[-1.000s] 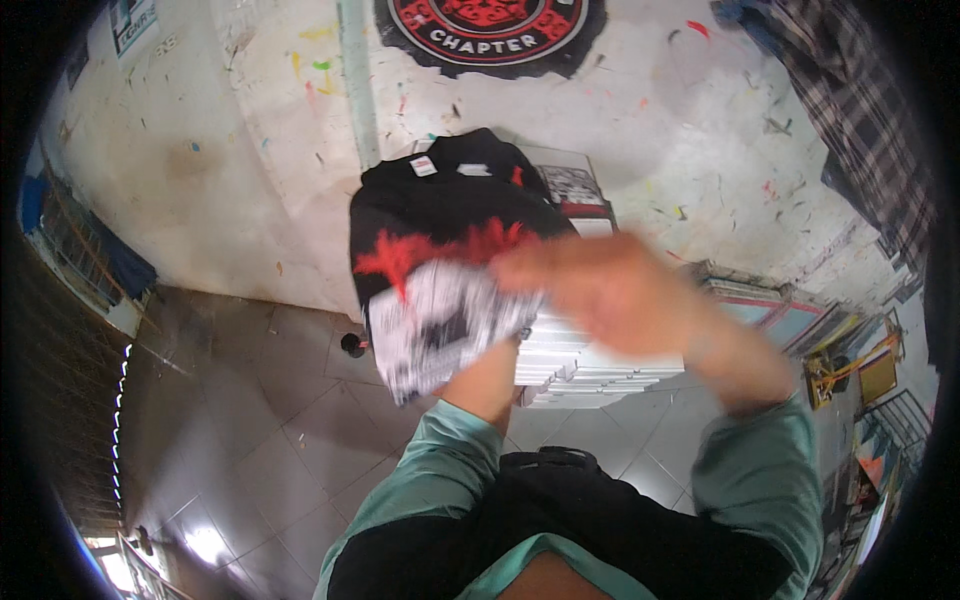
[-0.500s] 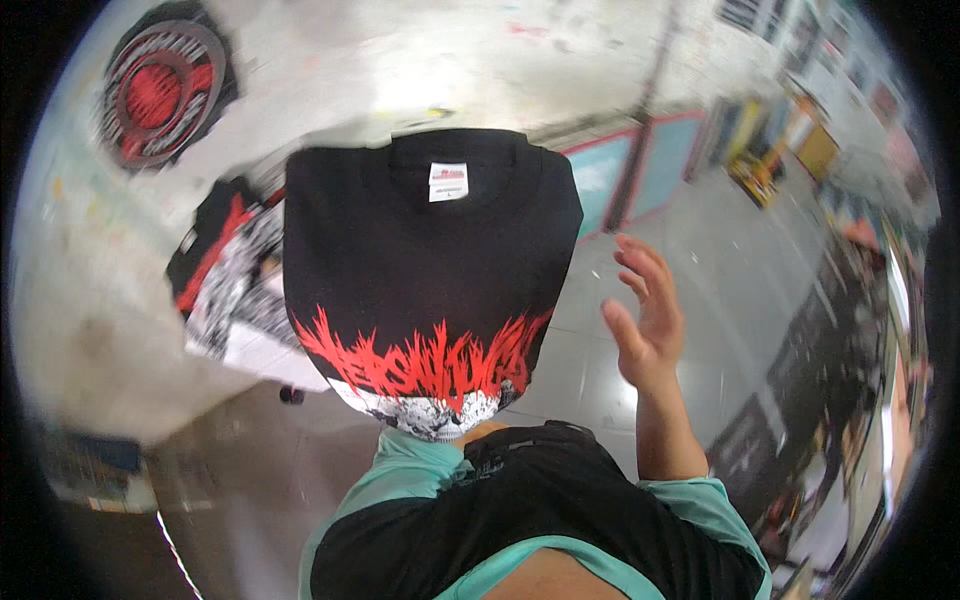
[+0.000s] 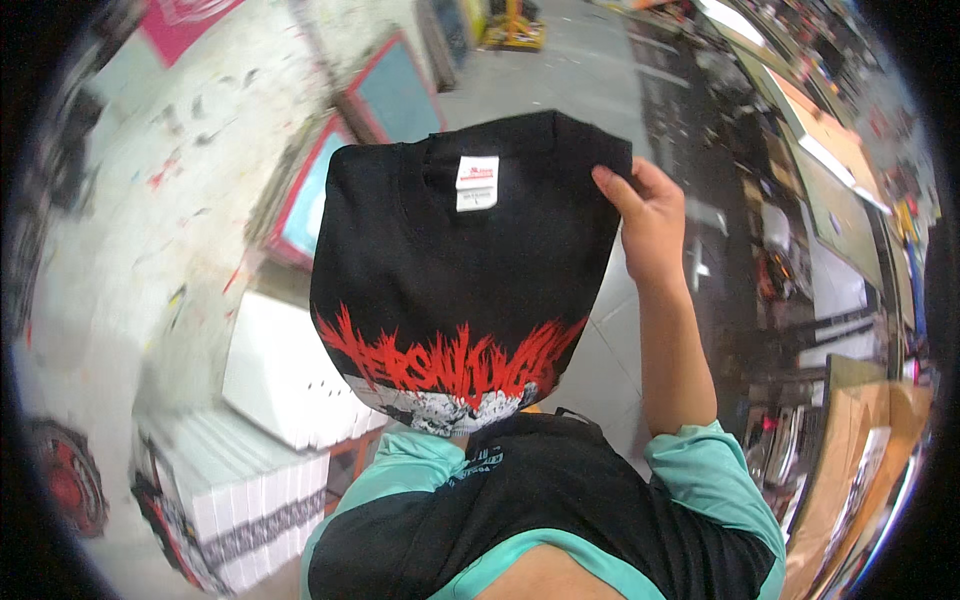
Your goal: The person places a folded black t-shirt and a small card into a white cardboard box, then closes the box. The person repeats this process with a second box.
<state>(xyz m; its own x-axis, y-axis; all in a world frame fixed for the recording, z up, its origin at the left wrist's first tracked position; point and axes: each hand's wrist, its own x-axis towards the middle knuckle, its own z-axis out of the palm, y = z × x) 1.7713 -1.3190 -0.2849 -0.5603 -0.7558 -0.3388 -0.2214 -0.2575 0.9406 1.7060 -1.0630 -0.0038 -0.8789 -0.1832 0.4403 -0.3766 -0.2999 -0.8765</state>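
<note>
A folded black T-shirt (image 3: 470,255) is up in front of my chest, collar away from me. It has a white neck label (image 3: 477,183), jagged red lettering and a grey-white print along the near fold. My right hand (image 3: 655,225) pinches its far right shoulder corner, with the thumb on top and the other fingers behind. The left forearm, in a mint-green sleeve (image 3: 415,462), reaches beneath the near edge. My left hand bears the shirt from below; the cloth hides its fingers.
White stacked panels (image 3: 285,375) and a pale stack with a patterned band (image 3: 255,510) stand at the left. Coloured framed panels (image 3: 395,95) lean on the stained wall. A yellow stand (image 3: 515,30) is far ahead. Cluttered shelving and brown cardboard (image 3: 860,450) line the right.
The view has swung to the right, bringing in the framed panels and white stacks. My right hand, open and apart from the T-shirt before, now grips its right shoulder corner.
</note>
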